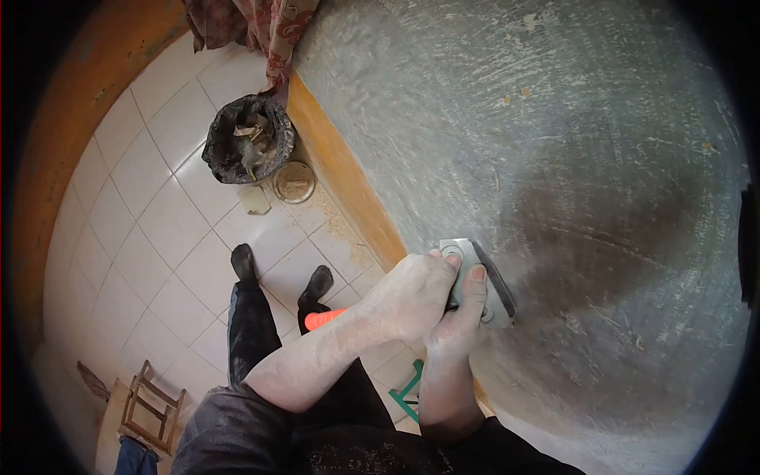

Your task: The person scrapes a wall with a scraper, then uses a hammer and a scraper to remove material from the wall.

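Observation:
Dust coats both of my hands, which grip a grey hand sander (pixel 495 305) with a dark pad edge facing the wall. My left hand (pixel 412 294) closes over its upper left side, thumb near a round fitting. From below, my right hand (pixel 461 321) wraps round it with the thumb along its back. The sander lies at the scuffed grey wall (pixel 475 127); whether it fully touches cannot be made out. The wall shows pale scratches and a darker patch to the right of the sander.
A black-lined bin (pixel 214 150) with scraps stands near the yellow skirting (pixel 340 158). Beside it are a round tin (pixel 294 183) and a pale square piece (pixel 254 200). An orange rod-like thing (pixel 323 318), a green frame (pixel 406 393) and a wooden stool (pixel 150 408) are lower down.

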Available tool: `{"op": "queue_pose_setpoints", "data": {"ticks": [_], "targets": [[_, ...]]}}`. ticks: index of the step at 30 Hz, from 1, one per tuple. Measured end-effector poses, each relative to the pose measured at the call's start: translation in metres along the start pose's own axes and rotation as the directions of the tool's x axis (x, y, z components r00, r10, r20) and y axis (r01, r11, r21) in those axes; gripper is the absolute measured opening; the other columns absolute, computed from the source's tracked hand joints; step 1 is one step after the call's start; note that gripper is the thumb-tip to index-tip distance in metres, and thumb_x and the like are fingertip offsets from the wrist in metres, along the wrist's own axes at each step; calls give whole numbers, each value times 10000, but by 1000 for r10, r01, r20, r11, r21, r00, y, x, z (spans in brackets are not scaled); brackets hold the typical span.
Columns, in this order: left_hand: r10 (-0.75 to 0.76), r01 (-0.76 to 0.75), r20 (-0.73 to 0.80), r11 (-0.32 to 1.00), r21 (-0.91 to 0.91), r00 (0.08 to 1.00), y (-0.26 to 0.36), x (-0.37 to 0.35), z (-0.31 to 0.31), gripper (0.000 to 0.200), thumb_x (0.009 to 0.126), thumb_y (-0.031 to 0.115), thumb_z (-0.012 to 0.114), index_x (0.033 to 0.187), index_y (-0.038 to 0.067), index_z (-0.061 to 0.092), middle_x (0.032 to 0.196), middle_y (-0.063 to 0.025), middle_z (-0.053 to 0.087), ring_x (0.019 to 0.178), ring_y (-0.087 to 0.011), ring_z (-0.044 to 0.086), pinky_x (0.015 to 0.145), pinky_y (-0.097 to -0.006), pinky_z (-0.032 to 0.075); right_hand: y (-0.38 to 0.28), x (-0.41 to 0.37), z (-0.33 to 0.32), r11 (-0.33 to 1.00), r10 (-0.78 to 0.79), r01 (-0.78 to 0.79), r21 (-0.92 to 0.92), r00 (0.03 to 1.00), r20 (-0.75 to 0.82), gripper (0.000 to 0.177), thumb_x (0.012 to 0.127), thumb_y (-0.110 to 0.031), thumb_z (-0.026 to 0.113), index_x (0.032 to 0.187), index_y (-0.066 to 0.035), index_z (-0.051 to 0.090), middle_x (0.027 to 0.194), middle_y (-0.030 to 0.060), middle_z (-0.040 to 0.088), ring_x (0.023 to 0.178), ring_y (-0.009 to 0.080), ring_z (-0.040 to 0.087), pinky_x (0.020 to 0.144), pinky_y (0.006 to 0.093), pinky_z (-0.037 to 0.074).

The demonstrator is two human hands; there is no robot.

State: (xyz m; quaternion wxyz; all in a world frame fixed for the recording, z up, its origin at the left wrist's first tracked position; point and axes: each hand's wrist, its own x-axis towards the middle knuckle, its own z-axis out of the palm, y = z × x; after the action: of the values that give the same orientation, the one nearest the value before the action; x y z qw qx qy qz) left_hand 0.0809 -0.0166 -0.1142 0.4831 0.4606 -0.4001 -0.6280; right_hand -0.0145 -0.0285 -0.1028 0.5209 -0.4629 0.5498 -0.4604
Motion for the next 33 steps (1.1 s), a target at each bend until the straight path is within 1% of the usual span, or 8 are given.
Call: {"op": "queue_pose_setpoints", "data": {"ticks": [3,6,9,12,27,30,31,33], "targets": [[-35,38,76,998,-48,996,2,-3,-5,388,955,172,224,883,-106,485,774,-277,544,746,-424,559,635,-453,457,-5,-1,4,999,-20,20,36,1000,11,214,865,-160,507,995,7,533,896,111,595,821,212,599,767,337,512],[-58,69,63,978,-198,996,9,-6,-9,547,965,355,244,784,-55,558,598,-79,505,570,-145,491,538,-283,414,-12,2,7,995,-101,100,22,994,47,198,867,-103,496,913,80,553,849,142,614,732,199,609,640,274,496],[-49,64,79,977,-203,996,0,-5,-9,568,964,378,237,795,-56,561,607,-55,505,571,-135,487,541,-271,416,-3,-2,7,996,-15,19,87,999,-50,201,866,-104,497,897,81,570,830,148,621,715,194,611,628,274,494],[-103,104,21,933,-344,994,-10,-5,-3,556,964,372,247,797,-54,563,607,-58,505,573,-138,487,548,-270,423,2,0,6,999,-36,36,9,999,14,224,875,-126,487,910,78,574,837,152,624,720,193,613,623,277,494],[113,-116,-33,988,-100,993,-14,-3,6,453,959,310,279,756,-19,517,572,-43,490,519,-142,474,490,-282,385,-5,2,-5,968,124,-165,191,969,213,263,909,-180,457,940,53,573,874,132,622,750,189,617,673,285,513],[47,-50,-76,998,-39,996,-18,-2,11,397,944,228,269,807,-52,514,761,-229,546,749,-350,541,696,-408,415,7,3,-7,986,56,-77,146,989,139,251,900,-186,489,922,45,583,864,121,625,744,180,615,676,282,511],[-74,68,-70,994,-82,995,-17,-5,12,371,944,221,270,848,-43,513,808,-235,546,794,-363,532,714,-410,412,8,2,-6,975,102,-124,182,987,124,238,890,-189,514,918,36,590,843,109,628,742,170,613,672,277,509],[5,-12,-117,998,-64,993,-21,-7,18,367,945,219,269,861,-39,516,804,-236,545,783,-362,533,714,-404,416,5,1,-6,955,168,-191,228,979,118,238,883,-195,529,924,32,590,841,102,628,749,166,611,670,270,506]]}}
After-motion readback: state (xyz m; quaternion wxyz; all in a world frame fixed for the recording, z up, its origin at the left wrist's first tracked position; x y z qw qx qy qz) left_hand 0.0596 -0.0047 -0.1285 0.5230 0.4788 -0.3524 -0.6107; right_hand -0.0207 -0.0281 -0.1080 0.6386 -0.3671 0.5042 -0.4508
